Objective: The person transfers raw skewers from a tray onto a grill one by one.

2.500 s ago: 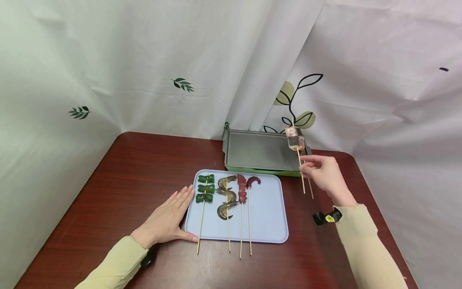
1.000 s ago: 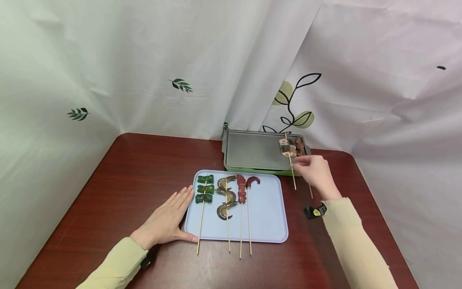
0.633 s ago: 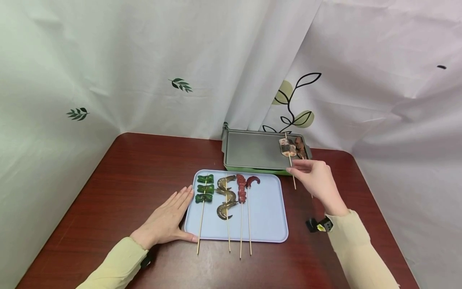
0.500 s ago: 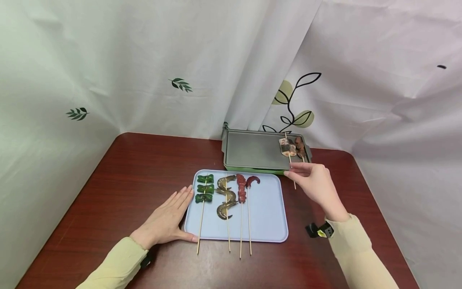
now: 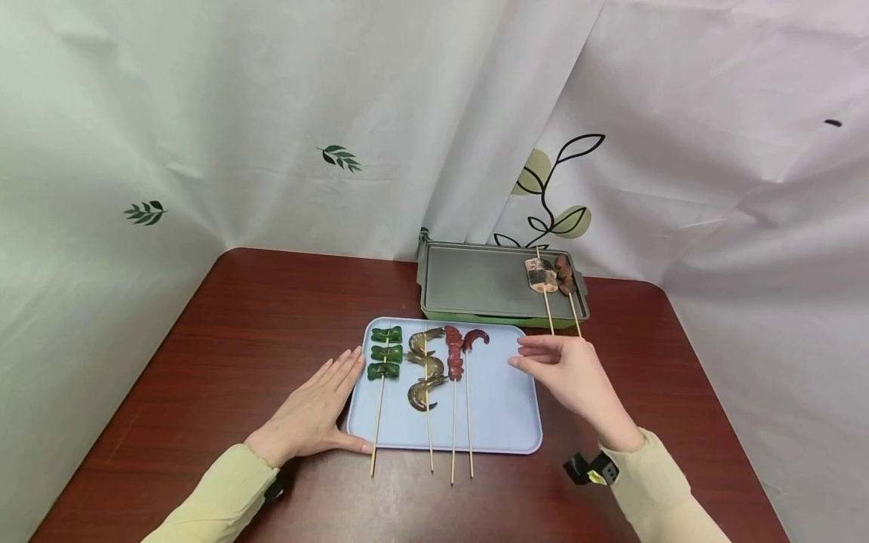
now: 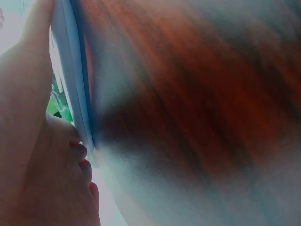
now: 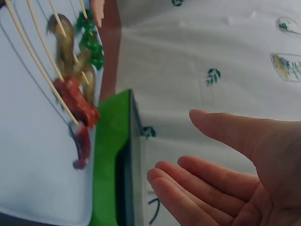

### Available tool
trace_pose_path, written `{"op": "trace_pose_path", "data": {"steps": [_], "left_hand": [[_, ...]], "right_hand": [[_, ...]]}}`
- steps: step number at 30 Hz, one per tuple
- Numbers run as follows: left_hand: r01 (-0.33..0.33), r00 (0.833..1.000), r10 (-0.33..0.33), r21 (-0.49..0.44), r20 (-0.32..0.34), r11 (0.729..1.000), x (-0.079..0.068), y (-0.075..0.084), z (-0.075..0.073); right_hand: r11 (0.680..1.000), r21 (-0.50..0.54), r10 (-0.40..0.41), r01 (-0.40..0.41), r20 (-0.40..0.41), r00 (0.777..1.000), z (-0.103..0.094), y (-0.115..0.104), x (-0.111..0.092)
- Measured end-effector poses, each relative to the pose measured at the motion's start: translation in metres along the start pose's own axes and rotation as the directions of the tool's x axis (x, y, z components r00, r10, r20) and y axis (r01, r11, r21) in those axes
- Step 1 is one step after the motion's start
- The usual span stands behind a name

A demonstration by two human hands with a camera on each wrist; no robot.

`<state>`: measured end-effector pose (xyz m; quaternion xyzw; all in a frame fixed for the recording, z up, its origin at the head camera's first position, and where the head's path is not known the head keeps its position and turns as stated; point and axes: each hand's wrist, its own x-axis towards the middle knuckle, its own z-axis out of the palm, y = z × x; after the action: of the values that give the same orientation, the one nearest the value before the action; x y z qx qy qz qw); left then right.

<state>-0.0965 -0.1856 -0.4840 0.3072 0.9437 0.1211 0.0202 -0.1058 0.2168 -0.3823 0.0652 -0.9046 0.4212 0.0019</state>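
Note:
My left hand [image 5: 312, 415] lies at the left edge of the light blue tray [image 5: 505, 422], fingers straight and touching its rim. On that tray are a green pepper skewer [image 5: 385, 353], a shrimp skewer [image 5: 426, 367], a red meat skewer [image 5: 455, 354] and a dark red tentacle skewer [image 5: 475, 338]. My right hand [image 5: 566, 377] hovers over the tray's right side, thumb apart from the fingers and nothing between them. Beyond it, a fish-chunk skewer [image 5: 541, 276] and a brown meat skewer [image 5: 564, 274] lie on the grill pan [image 5: 475, 279], sticks over its front edge.
The green-sided grill pan stands behind the tray at the back of the dark red wooden table [image 5: 285, 302]. A white curtain [image 5: 285, 136] with leaf prints hangs around the table's back and sides.
My right hand has lowered the fish-chunk skewer onto the grill pan beside the brown one and let go. It has then drawn back toward the tray. The left hand has stayed still.

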Motion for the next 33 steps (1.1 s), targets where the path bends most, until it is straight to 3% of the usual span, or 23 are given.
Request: {"op": "trace_pose_path", "data": {"steps": [8,24,28,33], "left_hand": [[0.007,1.0,-0.007,-0.005,0.006,1.0,0.001,0.0,-0.001],[0.003,1.0,-0.003,-0.007,0.004,1.0,0.0,-0.001,0.001],[0.004,1.0,-0.004,-0.007,0.005,1.0,0.001,-0.001,0.001],[0.005,1.0,-0.005,-0.005,0.004,1.0,0.001,-0.001,0.0]], "right_hand": [[1.0,0.029,0.001,-0.002,0.05,0.999,0.028,0.005,-0.009],[0.975,0.167,0.104,-0.144,0.226,0.969,0.085,0.03,-0.022],[0.95,0.24,0.136,-0.2,0.259,0.956,0.09,0.033,-0.022],[0.88,0.356,0.2,-0.314,0.32,0.926,0.097,0.037,-0.022]]}}
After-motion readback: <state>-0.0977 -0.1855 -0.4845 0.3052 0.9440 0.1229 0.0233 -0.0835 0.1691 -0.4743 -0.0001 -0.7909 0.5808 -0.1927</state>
